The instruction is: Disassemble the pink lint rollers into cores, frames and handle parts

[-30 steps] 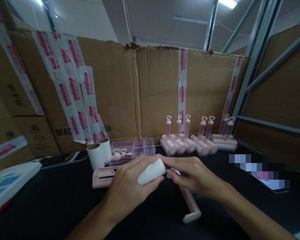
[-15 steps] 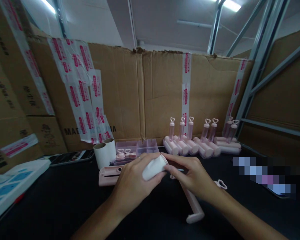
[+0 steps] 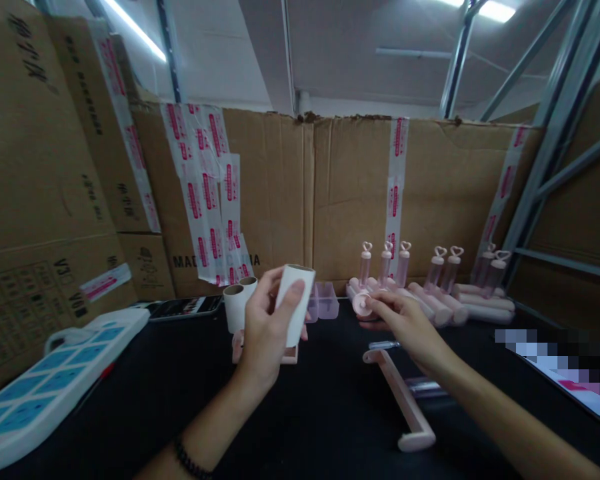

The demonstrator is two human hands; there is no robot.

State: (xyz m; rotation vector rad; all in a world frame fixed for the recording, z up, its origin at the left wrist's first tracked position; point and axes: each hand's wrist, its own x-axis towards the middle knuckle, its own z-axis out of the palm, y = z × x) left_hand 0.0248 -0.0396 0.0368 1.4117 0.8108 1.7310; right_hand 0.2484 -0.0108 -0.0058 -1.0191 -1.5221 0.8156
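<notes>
My left hand (image 3: 269, 328) is wrapped round a white paper roll (image 3: 296, 303), held upright and slightly tilted above the table. In my right hand (image 3: 397, 317) a small round pink end cap (image 3: 363, 305) is pinched between thumb and fingers. Below that hand lies a long pink bracket-shaped holder (image 3: 404, 397) with upturned ends. A small clear-and-metal piece (image 3: 384, 345) rests just beyond it. Behind my left hand is a pink slotted case (image 3: 289, 355), partly hidden. Two more white rolls (image 3: 233, 310) stand to its left.
Pink roller pieces with heart-topped tubes (image 3: 435, 300) line the back right. A clear pink divided tray (image 3: 327, 301) sits at the back centre. A white power strip (image 3: 55, 373) and a phone (image 3: 185, 308) lie left; a pixelated screen (image 3: 570, 380) lies right. Cardboard (image 3: 350, 200) walls the back.
My hands have moved apart. The left one has lifted the white roll more upright, while the right one has left the roll and now holds the pink cap. The view has shifted left.
</notes>
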